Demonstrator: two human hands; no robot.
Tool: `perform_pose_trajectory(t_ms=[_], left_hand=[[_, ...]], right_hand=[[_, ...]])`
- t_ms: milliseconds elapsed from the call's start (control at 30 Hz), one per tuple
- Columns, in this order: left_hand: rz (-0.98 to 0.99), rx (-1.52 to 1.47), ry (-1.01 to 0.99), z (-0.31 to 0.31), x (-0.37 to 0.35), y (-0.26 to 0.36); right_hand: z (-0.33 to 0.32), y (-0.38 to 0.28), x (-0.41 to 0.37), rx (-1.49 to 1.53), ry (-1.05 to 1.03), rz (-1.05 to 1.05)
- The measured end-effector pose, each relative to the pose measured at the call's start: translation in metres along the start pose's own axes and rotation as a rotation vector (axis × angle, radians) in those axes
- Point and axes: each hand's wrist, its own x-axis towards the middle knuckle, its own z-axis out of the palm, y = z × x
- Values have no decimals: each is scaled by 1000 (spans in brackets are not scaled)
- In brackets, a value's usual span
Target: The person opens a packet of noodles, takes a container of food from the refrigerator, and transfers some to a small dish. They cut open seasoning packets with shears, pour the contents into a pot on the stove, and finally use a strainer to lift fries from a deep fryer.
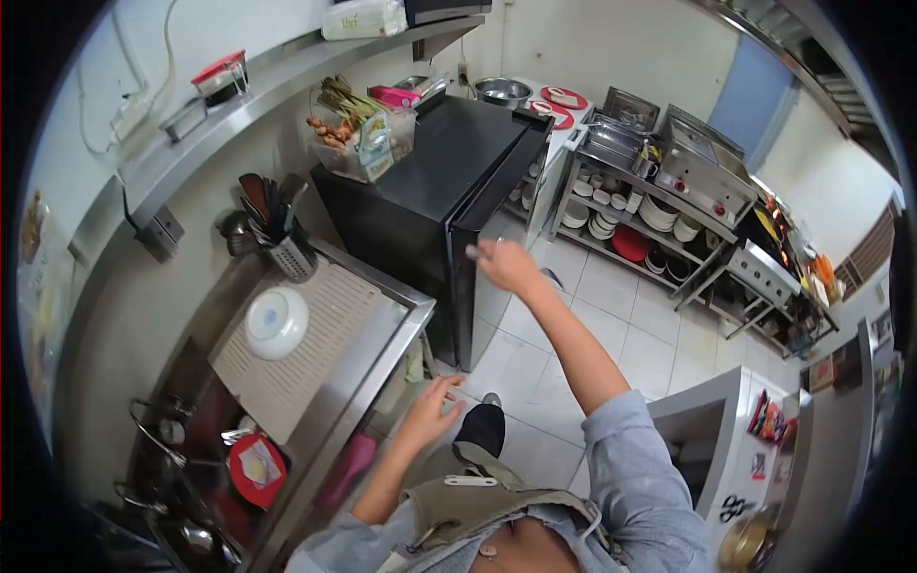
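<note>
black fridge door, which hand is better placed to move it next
Probably the right hand: it is stretched out close by the black fridge door, though contact is unclear. The left hand is open, closer to the body, beside the metal counter.

The boxy black fridge-like cabinet (430,143) looks smooth with a soft sheen; the silver sink counter (382,334) is shiny metal. The beige ribbed draining mat (325,353) appears matt, plastic or rubber, the round white bowl (277,323) glossy and ceramic-like, and the rolled grey sleeve (635,468) matt woven cloth.
</note>
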Motion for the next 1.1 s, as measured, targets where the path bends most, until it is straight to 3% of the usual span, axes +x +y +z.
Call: perform_pose_trajectory(t_ms=[100,167,233,300,333,367,433,500,567,633,700,767,833,900,933,967,1000,1033,1100], left_hand=[[-136,-149,205,26,57,-43],[-87,-231,413,29,119,-77],[-11,-207,563,31,187,-80],[-176,-128,623,46,232,-78],[-190,74,711,62,248,-106],[-248,-180,816,63,255,-67],[-283,90,759,68,252,-55],[-326,170,722,85,246,-48],[-315,-32,676,109,235,-24],[-344,-100,761,138,224,-14],[-413,-419,612,162,221,-2],[-442,-428,706,185,225,22],[-337,-247,446,205,234,25],[-373,-185,468,234,245,1],[-463,-309,508,252,250,-24],[-545,-427,549,265,256,-51],[-565,-453,519,271,265,-71],[-567,-456,528,280,275,-97],[-710,-756,543,297,300,-155]], right_hand=[[18,68,-11,24,-127,-40],[-6,89,-1,140,-60,-7],[-35,106,-12,254,-29,58],[-53,123,-30,386,-153,149],[-53,139,-44,382,-166,149],[-51,157,-59,378,-176,140],[-50,188,-85,459,-271,270],[-31,226,-109,557,-319,328],[-18,254,-121,631,-390,356],[-11,269,-137,708,-486,404],[-14,286,-140,884,-450,451],[-11,309,-147,890,-461,429],[-8,336,-152,959,-445,541],[-7,359,-158,926,-511,733],[17,388,-182,955,-306,480],[63,439,-220,1015,-218,412],[87,472,-262,1592,-148,974],[89,484,-263,1600,-151,1134],[87,508,-250,1530,-152,1336]])
